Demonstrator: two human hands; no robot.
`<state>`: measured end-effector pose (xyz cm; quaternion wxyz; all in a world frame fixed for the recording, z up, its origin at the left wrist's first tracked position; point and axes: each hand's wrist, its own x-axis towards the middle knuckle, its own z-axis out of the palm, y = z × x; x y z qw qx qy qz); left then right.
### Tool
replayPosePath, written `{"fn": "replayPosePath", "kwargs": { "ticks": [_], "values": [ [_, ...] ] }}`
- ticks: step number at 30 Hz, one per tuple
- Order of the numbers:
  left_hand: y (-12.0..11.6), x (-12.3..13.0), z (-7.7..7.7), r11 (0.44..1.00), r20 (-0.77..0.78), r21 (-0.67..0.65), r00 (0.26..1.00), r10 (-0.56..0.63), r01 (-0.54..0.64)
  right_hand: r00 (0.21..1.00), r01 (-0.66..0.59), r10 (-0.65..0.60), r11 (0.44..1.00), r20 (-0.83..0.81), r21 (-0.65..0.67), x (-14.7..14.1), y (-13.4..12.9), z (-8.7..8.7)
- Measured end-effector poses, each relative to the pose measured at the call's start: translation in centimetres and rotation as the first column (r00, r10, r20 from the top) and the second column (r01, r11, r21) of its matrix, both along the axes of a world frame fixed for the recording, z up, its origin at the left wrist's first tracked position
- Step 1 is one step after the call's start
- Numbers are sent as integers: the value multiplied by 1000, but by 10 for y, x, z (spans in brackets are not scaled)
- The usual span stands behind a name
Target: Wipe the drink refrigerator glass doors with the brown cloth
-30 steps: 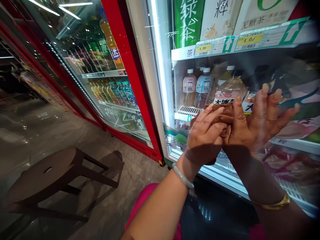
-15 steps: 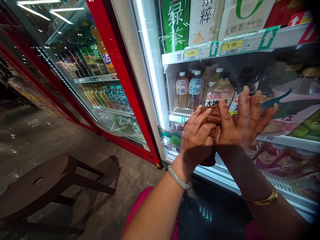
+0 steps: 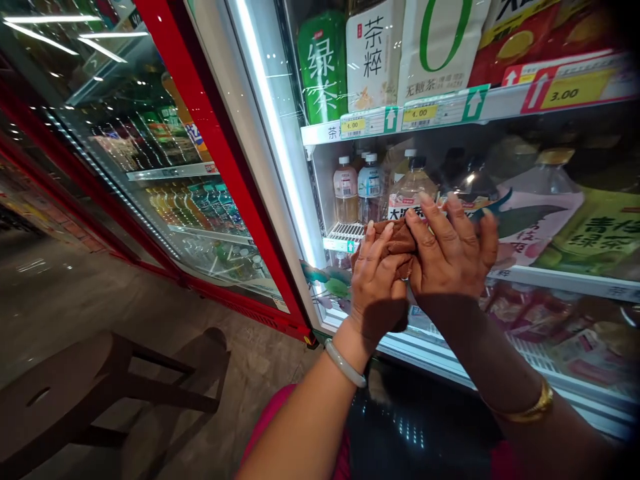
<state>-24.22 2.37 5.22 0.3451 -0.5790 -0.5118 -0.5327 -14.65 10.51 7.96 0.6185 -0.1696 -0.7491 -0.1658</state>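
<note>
- Right hand (image 3: 450, 263) has swung in toward the left since half a second ago in the head view, and its fingers aren't as spread; they now overlap the big bottle (image 3: 419, 179) instead of sitting further right.
- Brown cloth (image 3: 397, 239) is bunched up between both hands, just in front of the middle shelf's (image 3: 570, 275) front edge, near its left end. Can't tell if it's touching the glass.
- Left hand (image 3: 377, 280) is clamped on the cloth, fingers bent over it. Right one isn't gripping from what I can see: fingers apart and pointing up, thumb side against the cloth.
- Pale bangle (image 3: 345, 363) on the left wrist, gold bangle (image 3: 537, 405) on the right.
- Two small bottles (image 3: 371, 190) stand upright by that shelf's left end, with the big one just right of them.
- Upper shelf has a green bottle (image 3: 323, 70) at its left end and price tags (image 3: 420, 115) along its front edge.
- Red-framed fridge (image 3: 220, 167) next door, brown stool (image 3: 65, 393) on the floor in front of it.
</note>
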Motion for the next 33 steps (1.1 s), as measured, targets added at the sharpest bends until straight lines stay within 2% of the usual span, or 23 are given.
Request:
{"fn": "replayPosePath", "kwargs": {
  "ticks": [4, 7, 10, 13, 17, 20, 23, 25, 27, 30, 33],
  "values": [
    [2, 1, 11, 1000, 8, 14, 1000, -4, 4, 999, 31, -31, 999, 6, -11, 26, 8, 13],
    [9, 22, 6, 998, -48, -42, 998, -42, 40, 998, 54, -52, 997, -32, 60, 45, 23, 19],
    [17, 39, 5, 992, -127, -77, 986, -109, 100, 1000, 24, -24, 998, -14, 57, 61, 35, 20],
    [23, 36, 17, 997, -114, 10, 990, -81, 82, 998, 53, -53, 999, 29, 12, 76, 40, 20],
    [28, 32, 31, 993, 29, 117, 999, -15, 11, 989, 134, -134, 991, 57, 1, 97, 45, 18],
    [36, 56, 22, 994, 53, 108, 999, -11, 5, 989, 134, -134, 991, 70, 4, 112, 52, 15],
    [45, 84, 10, 993, -111, 4, 987, -118, 119, 987, 148, -151, 988, 64, 37, 126, 60, 10],
    [50, 94, 10, 986, -181, -45, 969, -167, 162, 981, 181, -181, 983, 70, 18, 136, 65, 8],
    [53, 95, 18, 988, -142, -4, 978, -152, 153, 975, 210, -209, 978, 73, 3, 145, 68, 6],
    [59, 94, 30, 992, 15, 110, 998, -61, 59, 969, 232, -234, 972, 76, 32, 157, 72, 3],
    [64, 106, 25, 991, 60, 129, 998, -33, 25, 965, 239, -240, 971, 107, 19, 163, 74, 1]
  ]
}}
